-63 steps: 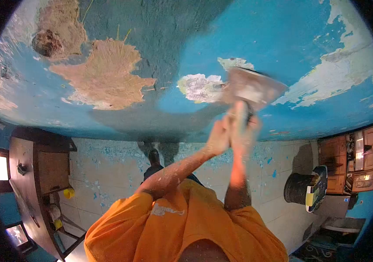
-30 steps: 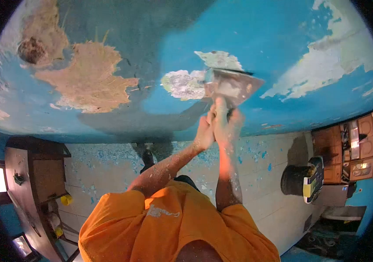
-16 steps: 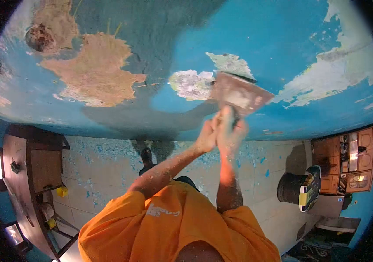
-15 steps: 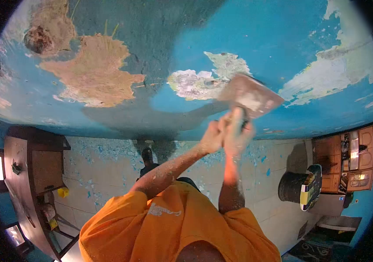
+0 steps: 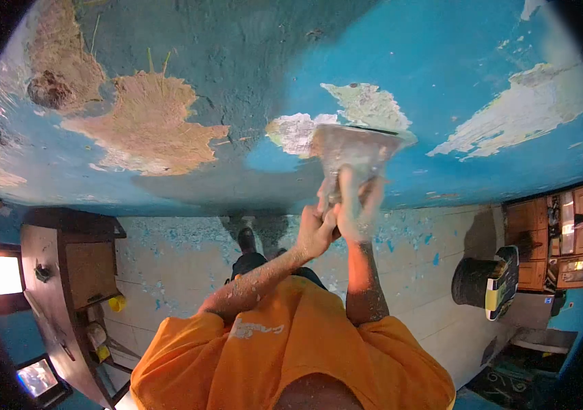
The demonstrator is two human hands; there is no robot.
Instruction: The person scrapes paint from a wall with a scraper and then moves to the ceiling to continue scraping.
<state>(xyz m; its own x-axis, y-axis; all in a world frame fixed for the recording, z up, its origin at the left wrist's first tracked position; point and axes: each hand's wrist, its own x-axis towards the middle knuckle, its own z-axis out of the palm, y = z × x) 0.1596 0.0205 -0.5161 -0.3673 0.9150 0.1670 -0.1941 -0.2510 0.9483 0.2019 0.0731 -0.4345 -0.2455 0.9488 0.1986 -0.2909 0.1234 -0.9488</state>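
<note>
Both hands are wrapped around the handle of a wide-bladed scraper (image 5: 356, 149). My right hand (image 5: 358, 212) grips higher up, just behind the blade, and is slightly blurred. Below it, my left hand (image 5: 315, 236) is closed around the lower end of the handle. The blade edge lies against the blue wall (image 5: 441, 89), at the lower edge of a pale bare patch (image 5: 373, 106). Beside it, a whiter patch (image 5: 295, 132) is partly covered by the blade. Dust speckles both forearms.
To the left, a larger brown patch (image 5: 158, 123) shows on the wall. Blue paint flakes (image 5: 168, 249) litter the tiled floor. A wooden desk (image 5: 49, 273) stands at left. A black round container (image 5: 469, 280) and a wooden cabinet (image 5: 527, 263) are at right.
The scraper and both hands have shifted left and slightly down along the wall. The blade has turned from slanting rightward to nearly level. The view has shifted slightly.
</note>
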